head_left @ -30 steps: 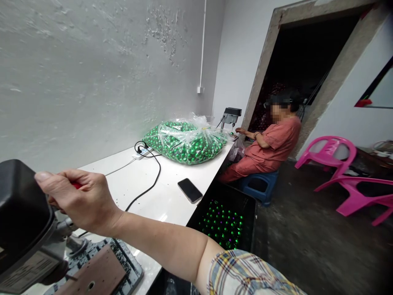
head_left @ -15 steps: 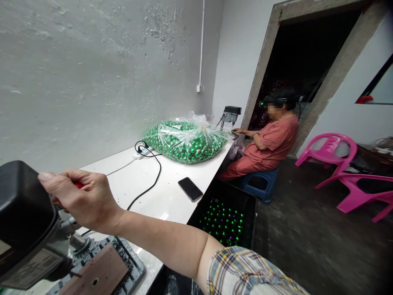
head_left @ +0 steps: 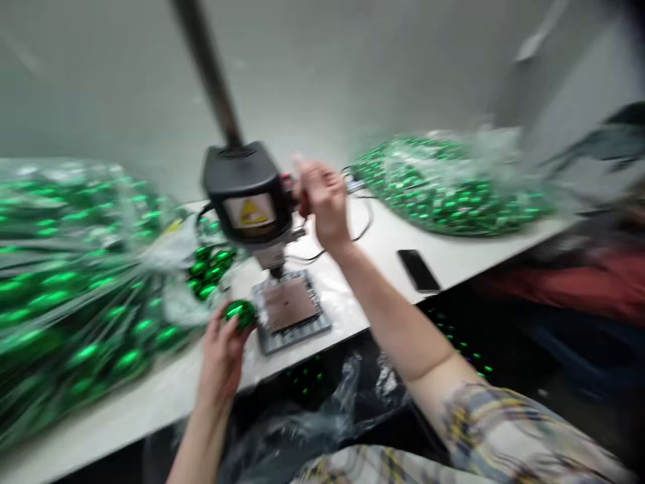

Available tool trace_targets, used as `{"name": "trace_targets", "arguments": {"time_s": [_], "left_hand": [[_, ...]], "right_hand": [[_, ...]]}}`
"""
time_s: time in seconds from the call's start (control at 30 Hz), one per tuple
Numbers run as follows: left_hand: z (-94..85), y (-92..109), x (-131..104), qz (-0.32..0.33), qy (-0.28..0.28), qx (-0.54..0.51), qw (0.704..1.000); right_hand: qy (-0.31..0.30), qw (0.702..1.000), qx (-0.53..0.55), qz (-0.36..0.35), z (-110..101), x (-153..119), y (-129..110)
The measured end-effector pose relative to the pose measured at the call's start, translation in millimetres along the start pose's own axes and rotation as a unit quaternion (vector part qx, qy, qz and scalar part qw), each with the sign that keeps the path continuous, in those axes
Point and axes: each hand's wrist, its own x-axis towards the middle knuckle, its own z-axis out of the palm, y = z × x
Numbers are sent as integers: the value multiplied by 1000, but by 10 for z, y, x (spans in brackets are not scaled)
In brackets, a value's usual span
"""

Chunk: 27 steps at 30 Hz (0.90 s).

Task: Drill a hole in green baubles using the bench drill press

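Note:
In my left hand (head_left: 222, 359) is a shiny green ball (head_left: 240, 314), held by the fingers left of the drill press base (head_left: 272, 344). A flat brown plate (head_left: 292, 304) lies on that base, under the drill press head (head_left: 246, 195). My right hand (head_left: 322, 202) is closed at the right side of the head, around its lever, which the fingers mostly hide. Something red shows beside the fingers. Motion blurs the view.
Clear bags of green balls stand at left (head_left: 75, 323) and back right (head_left: 453, 195). A pile of loose green balls (head_left: 209, 269) lies behind my left hand. A phone (head_left: 418, 270) rests on the white table (head_left: 347, 316). Clear plastic (head_left: 312, 423) hangs below the edge.
My view has swung left and down, bringing my left hand with the green ball and the left bag into sight. My right hand is still at the drill press. The co-worker is mostly out of view.

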Motion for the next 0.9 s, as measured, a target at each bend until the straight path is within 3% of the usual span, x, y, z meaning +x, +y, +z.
{"name": "trace_targets", "arguments": {"time_s": [0.03,0.1,0.33,0.63,0.9], "left_hand": [[-117,18,-89,-19,32,-12,999],[-183,7,-153,-44,37,-16,998],[71,-156,24,-32,1,53,998],[203,-244,273,-44,-1,103,994],[219,-279,265,-12,-57,157,986]], "right_hand": [[11,1000,3,-3,-8,5,34],[17,1000,8,-7,-17,7,68],[18,1000,-10,1,0,-61,-85],[2,998,41,-41,-12,-29,14],[-2,993,79,-85,-7,8,93]]}}
